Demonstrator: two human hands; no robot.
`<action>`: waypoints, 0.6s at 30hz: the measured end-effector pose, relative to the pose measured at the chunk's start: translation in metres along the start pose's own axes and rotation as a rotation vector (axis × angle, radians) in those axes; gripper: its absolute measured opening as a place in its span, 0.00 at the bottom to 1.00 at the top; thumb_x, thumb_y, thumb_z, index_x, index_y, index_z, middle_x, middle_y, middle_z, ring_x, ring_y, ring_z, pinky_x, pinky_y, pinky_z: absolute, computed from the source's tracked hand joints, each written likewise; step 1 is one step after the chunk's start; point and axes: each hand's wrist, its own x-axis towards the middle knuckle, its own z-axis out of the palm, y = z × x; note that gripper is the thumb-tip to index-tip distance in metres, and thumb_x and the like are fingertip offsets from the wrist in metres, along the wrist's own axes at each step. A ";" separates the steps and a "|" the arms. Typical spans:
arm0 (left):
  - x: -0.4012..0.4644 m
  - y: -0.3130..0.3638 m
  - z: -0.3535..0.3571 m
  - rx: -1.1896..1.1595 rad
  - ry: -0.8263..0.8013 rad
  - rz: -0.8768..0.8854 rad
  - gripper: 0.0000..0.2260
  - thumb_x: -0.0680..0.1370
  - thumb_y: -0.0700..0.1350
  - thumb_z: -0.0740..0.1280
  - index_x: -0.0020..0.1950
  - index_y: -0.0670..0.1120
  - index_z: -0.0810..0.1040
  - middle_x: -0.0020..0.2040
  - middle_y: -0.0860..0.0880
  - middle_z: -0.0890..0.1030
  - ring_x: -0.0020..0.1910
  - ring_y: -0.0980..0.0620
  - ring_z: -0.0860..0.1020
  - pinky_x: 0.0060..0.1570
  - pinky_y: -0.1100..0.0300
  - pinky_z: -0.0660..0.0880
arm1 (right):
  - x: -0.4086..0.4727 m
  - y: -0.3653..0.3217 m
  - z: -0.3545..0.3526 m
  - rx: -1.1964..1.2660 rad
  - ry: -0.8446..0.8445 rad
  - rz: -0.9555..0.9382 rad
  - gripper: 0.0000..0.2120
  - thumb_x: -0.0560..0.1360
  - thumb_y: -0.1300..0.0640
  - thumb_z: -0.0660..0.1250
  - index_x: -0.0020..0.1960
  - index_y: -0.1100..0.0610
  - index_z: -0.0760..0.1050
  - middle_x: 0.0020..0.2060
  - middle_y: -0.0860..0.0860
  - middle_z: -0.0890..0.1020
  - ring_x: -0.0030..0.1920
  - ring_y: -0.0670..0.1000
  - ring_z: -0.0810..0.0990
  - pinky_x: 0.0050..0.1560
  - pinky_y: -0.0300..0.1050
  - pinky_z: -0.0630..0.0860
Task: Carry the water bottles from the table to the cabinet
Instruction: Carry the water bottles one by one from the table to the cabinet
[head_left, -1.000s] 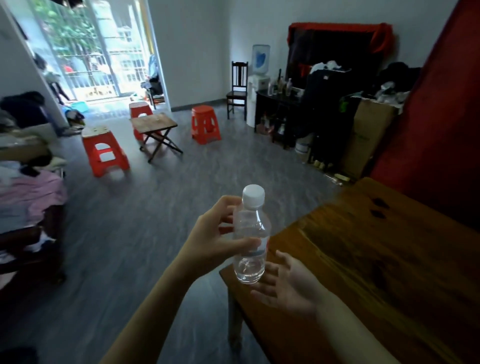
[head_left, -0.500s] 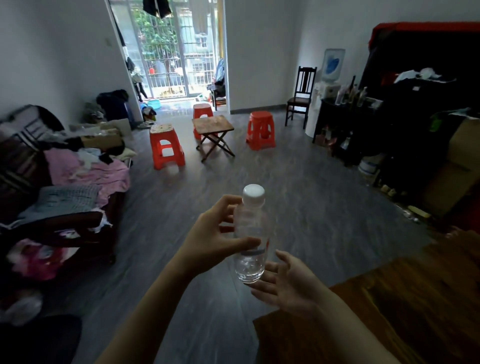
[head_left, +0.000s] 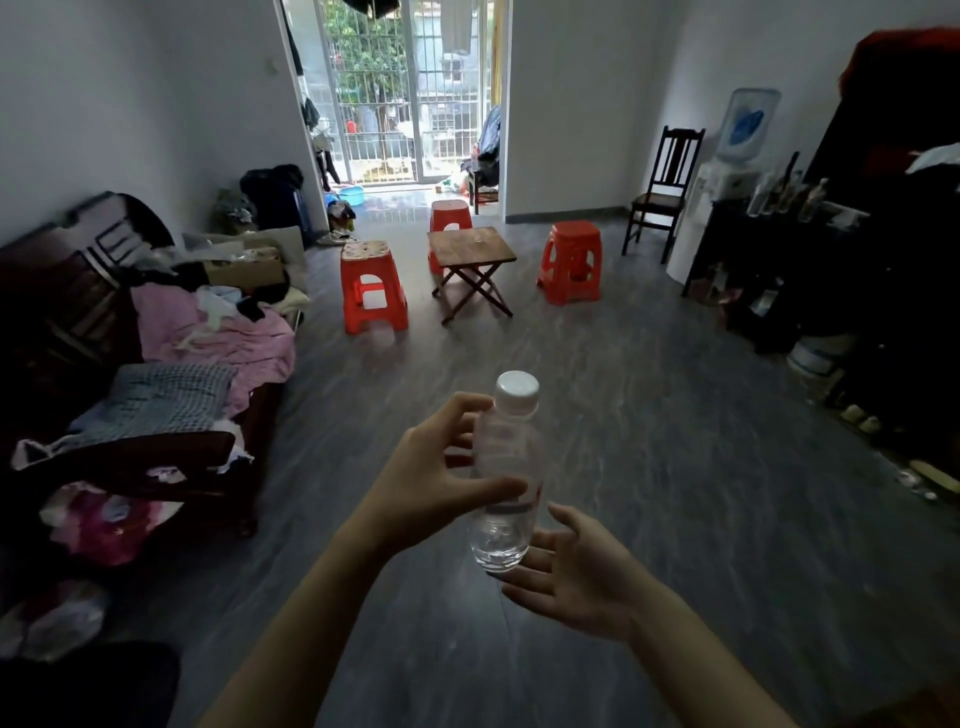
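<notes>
A clear plastic water bottle with a white cap stands upright in mid-air in front of me, a little water in its bottom. My left hand is shut around its middle, thumb across the front. My right hand is spread palm-up just under and to the right of the bottle's base, fingers apart, holding nothing. A dark cabinet with several bottles on top stands along the right wall. Only a dark brown corner of the table shows at the bottom right.
A sofa piled with clothes lines the left wall. Three red stools and a small folding table stand mid-room. A dark chair and water dispenser sit at the right. Grey floor stretches ahead.
The view has swung left, away from the wooden table, which has slid out at the bottom right; the sofa has come into view. Both hands and the bottle keep the same pose.
</notes>
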 end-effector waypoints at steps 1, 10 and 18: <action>0.012 -0.009 -0.010 -0.005 -0.006 0.002 0.28 0.68 0.47 0.81 0.65 0.50 0.74 0.57 0.54 0.84 0.56 0.59 0.83 0.54 0.68 0.78 | 0.012 -0.008 0.007 0.007 0.003 -0.005 0.28 0.80 0.44 0.56 0.69 0.64 0.71 0.61 0.63 0.81 0.53 0.59 0.83 0.51 0.52 0.80; 0.122 -0.073 -0.087 -0.034 -0.133 0.046 0.30 0.67 0.52 0.80 0.66 0.54 0.73 0.58 0.58 0.83 0.58 0.61 0.82 0.56 0.66 0.79 | 0.103 -0.081 0.071 0.080 0.085 -0.052 0.29 0.81 0.44 0.55 0.70 0.65 0.71 0.63 0.63 0.80 0.58 0.60 0.80 0.56 0.54 0.77; 0.225 -0.097 -0.084 -0.061 -0.242 0.090 0.28 0.69 0.44 0.81 0.65 0.54 0.74 0.57 0.55 0.84 0.57 0.59 0.82 0.58 0.62 0.80 | 0.145 -0.155 0.051 0.174 0.166 -0.136 0.29 0.81 0.43 0.54 0.68 0.65 0.71 0.60 0.63 0.82 0.59 0.60 0.81 0.57 0.54 0.77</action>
